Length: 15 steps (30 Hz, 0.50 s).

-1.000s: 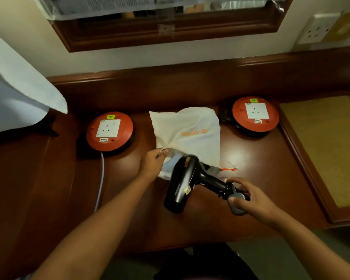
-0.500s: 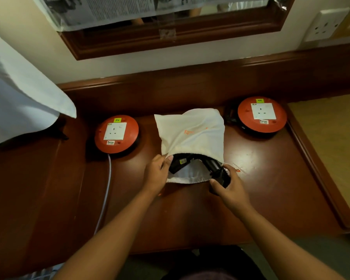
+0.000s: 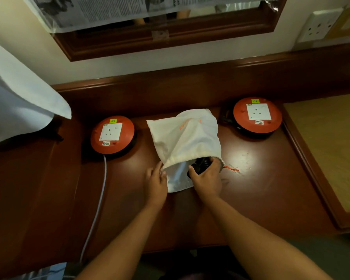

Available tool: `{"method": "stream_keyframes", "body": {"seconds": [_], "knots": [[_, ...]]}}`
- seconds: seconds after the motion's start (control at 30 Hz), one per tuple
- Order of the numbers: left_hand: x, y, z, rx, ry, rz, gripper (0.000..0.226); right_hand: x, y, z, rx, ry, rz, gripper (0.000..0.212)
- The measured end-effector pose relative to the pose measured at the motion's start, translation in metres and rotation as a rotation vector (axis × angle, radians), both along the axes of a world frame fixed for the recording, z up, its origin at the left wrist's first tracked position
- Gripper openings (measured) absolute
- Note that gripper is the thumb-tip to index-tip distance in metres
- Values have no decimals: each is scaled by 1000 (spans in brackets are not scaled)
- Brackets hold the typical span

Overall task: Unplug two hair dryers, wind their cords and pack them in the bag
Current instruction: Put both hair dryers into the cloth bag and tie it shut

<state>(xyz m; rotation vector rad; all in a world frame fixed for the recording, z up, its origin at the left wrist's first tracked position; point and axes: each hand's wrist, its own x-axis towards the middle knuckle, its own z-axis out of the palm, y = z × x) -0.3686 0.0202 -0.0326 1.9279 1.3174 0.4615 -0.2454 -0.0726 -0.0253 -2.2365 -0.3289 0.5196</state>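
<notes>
I am holding the white drawstring bag (image 3: 185, 138) open on the dark wooden desk (image 3: 257, 190). My left hand (image 3: 156, 183) is pinching the near left edge of the bag's mouth. My right hand (image 3: 207, 179) is wrapped around the black hair dryer (image 3: 200, 164), which is sitting in the mouth with most of it hidden under the cloth. Orange lettering is showing on the bag, too creased for me to read. An orange drawstring end (image 3: 231, 169) is lying just right of the mouth.

2 orange cable reels are flanking the bag, each with a white socket face. The left reel (image 3: 112, 135) is wearing a yellow tag and a label reading "5 METERS"; its white cord (image 3: 98, 201) is trailing toward me. The right reel (image 3: 257, 114) is carrying a similar tag and label, too small to read.
</notes>
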Motion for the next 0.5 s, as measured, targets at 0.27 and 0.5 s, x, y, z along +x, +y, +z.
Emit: {"method": "stream_keyframes", "body": {"seconds": [0.27,0.5], "knots": [[-31,-26,-47,623,471,-879,49,11,-1,-20,130,103,98,78],[-3,-47,-51,187,686,-754,62,25,-12,-21,247,261,249,76]]}}
